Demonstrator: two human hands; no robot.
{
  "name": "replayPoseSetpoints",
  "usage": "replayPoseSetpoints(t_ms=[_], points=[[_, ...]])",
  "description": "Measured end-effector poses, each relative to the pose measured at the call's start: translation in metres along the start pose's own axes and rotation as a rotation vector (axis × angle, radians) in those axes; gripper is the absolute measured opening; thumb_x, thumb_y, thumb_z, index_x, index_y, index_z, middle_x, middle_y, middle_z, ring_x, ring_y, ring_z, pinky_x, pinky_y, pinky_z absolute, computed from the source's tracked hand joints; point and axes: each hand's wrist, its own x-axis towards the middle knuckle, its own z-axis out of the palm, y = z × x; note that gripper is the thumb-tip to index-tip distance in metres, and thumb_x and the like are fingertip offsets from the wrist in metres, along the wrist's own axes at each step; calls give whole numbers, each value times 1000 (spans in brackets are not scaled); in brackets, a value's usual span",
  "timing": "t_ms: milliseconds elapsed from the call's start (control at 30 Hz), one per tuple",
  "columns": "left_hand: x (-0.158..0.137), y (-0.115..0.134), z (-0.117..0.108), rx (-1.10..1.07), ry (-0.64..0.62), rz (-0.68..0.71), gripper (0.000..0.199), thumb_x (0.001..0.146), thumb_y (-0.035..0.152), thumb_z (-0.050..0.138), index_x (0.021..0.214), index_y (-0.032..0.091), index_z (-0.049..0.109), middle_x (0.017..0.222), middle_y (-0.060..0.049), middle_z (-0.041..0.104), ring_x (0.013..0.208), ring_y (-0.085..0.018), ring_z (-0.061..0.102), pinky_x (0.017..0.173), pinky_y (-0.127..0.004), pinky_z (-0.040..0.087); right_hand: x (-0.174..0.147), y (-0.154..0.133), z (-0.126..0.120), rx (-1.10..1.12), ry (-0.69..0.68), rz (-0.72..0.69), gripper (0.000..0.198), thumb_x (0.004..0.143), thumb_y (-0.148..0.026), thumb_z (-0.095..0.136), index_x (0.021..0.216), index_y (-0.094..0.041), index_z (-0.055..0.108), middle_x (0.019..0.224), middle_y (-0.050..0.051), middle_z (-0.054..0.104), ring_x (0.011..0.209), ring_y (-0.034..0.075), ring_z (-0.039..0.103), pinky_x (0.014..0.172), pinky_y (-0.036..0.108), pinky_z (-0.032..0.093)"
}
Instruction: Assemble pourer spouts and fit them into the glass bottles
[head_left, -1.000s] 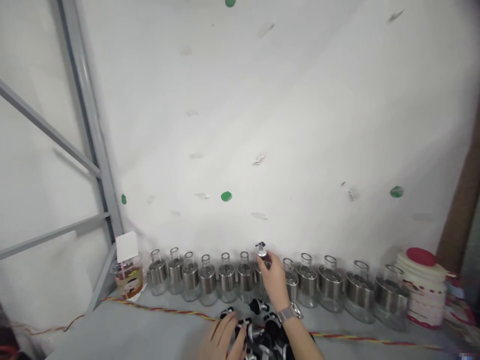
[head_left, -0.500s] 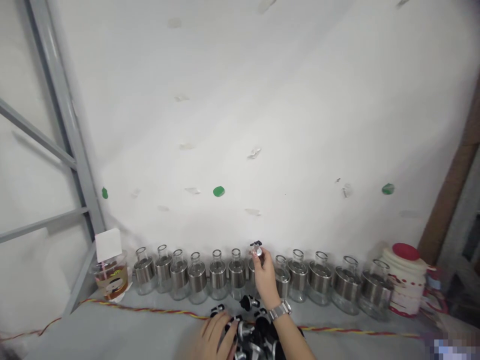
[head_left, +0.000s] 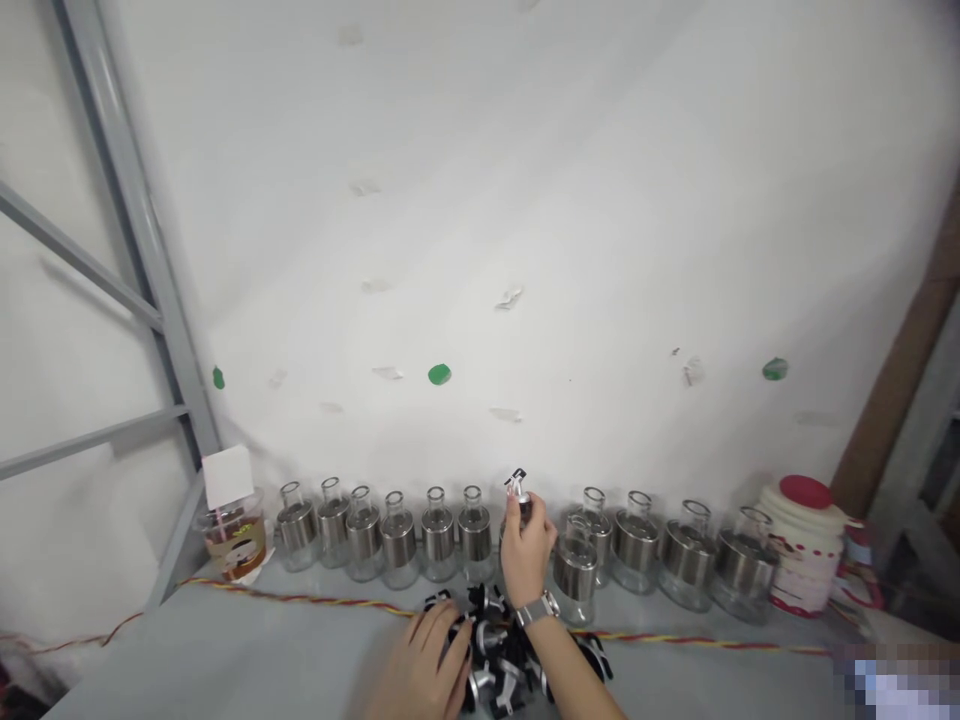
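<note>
My right hand (head_left: 526,550) is closed on a silver bottle pourer (head_left: 517,486) with a black flap, held upright at the height of the bottle necks. A glass bottle behind that hand is mostly hidden, so I cannot tell whether the pourer sits in its neck. Just right of the hand, a glass bottle (head_left: 576,572) with a steel sleeve stands slightly forward of the row. My left hand (head_left: 426,655) lies with stretched fingers over the left side of a pile of black and silver pourers (head_left: 491,640); its fingertips are partly hidden among them.
Several similar bottles (head_left: 399,540) line the wall. A drink cup (head_left: 238,550) stands at the left end, a white jar with a red lid (head_left: 806,550) at the right. A twisted red-yellow cord (head_left: 315,599) crosses the grey table (head_left: 247,650). A metal frame (head_left: 142,220) rises at left.
The bottle right of my right hand now stands further forward. My right hand still grips the pourer, which is tilted differently. My left hand stays on the pile. The view has shifted slightly.
</note>
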Motion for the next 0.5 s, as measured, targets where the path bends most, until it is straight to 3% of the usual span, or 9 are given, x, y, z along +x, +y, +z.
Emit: replayPoseSetpoints(t_ms=[100, 300, 400, 500], points=[[0, 0, 0, 6, 1, 9, 29, 78, 13, 41, 96, 13, 63, 87, -12, 70, 82, -24, 66, 66, -33, 55, 0, -3, 0, 11, -8, -19, 34, 85, -46, 40, 99, -18, 52, 70, 6, 63, 78, 26, 53, 83, 42, 31], [0, 0, 2, 11, -16, 11, 29, 78, 13, 39, 96, 14, 62, 86, -12, 70, 81, -24, 66, 64, -33, 56, 3, -14, -6, 79, -34, -149, 38, 86, -41, 38, 113, -16, 46, 106, 12, 57, 102, 26, 48, 88, 40, 34], [0, -1, 2, 14, -11, 7, 29, 80, 13, 37, 94, 15, 62, 85, -11, 70, 79, -23, 67, 63, -31, 56, 4, -28, -19, 109, -18, -179, 39, 87, -38, 38, 120, -16, 40, 114, 13, 52, 108, 24, 45, 90, 38, 35], [-5, -3, 6, 16, 12, -34, 28, 83, 16, 36, 95, 16, 61, 84, -10, 70, 77, -21, 67, 62, -30, 56, -7, -37, -40, 52, -217, -237, 35, 86, -36, 43, 116, -19, 46, 107, 10, 58, 100, 23, 51, 84, 35, 41]])
